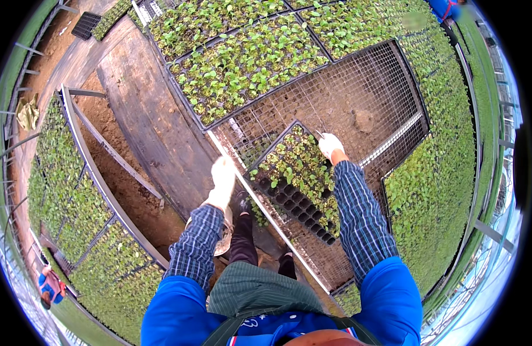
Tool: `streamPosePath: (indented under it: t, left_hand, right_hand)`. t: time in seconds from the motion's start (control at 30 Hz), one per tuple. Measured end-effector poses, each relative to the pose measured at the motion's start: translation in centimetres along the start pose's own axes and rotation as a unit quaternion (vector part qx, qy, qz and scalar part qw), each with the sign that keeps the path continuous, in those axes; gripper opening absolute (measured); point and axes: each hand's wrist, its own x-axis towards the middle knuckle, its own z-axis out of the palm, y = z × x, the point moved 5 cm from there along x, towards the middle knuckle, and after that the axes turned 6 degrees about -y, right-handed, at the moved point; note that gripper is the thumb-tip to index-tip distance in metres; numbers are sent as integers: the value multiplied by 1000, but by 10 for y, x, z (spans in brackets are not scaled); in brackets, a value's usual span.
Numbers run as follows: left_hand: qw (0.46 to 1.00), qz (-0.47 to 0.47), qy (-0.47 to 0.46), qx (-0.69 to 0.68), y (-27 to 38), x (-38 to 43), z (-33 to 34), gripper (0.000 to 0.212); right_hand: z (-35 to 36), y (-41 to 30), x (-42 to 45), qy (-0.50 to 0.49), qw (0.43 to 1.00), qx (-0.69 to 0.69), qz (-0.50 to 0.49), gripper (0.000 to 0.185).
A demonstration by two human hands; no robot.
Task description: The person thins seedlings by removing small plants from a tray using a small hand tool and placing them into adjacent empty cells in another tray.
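My right hand (331, 146), in a white glove, is closed around a small thin tool, probably metal, whose tip (319, 132) pokes out past the fingers. It is over the upper right edge of a black plastic seedling tray (295, 206), which lies at an angle on the mesh bench. Seedlings (292, 155) fill much of this tray, while several cells along its lower left side hold no plants. My left hand (223, 175), also white-gloved, hovers by the bench's pale metal edge rail (253, 193). Glare washes out its fingers. Below it, a bucket (224, 242) is partly hidden by my sleeve.
Full seedling trays (253, 65) cover the bench beyond the wire mesh (357, 95). More seedlings (430, 181) stand at right, and another bench (71, 181) at left across the dark ground sheet (136, 104). Other people (52, 285) are at lower left and top right.
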Motion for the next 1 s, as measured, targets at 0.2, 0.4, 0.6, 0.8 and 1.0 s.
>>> streamPosePath:
  t: [0.2, 0.4, 0.6, 0.8, 1.0]
  left_hand:
    - [865, -234, 23, -444, -8, 89, -17, 25]
    - [732, -280, -37, -620, 6, 109, 20, 27]
    - [761, -172, -123, -614, 28, 120, 53, 40]
    - [772, -151, -111, -607, 36, 139, 68, 43]
    - [804, -155, -146, -555, 25, 137, 71, 47]
  right_hand:
    - [4, 32, -61, 241, 944, 224, 6, 37]
    - [17, 13, -150, 216, 888, 403, 54, 47]
    - [54, 44, -248, 230, 910, 341, 57, 39]
    - [64, 75, -341, 174, 859, 469, 112, 26]
    - [59, 66, -352, 171, 861, 470, 95, 25]
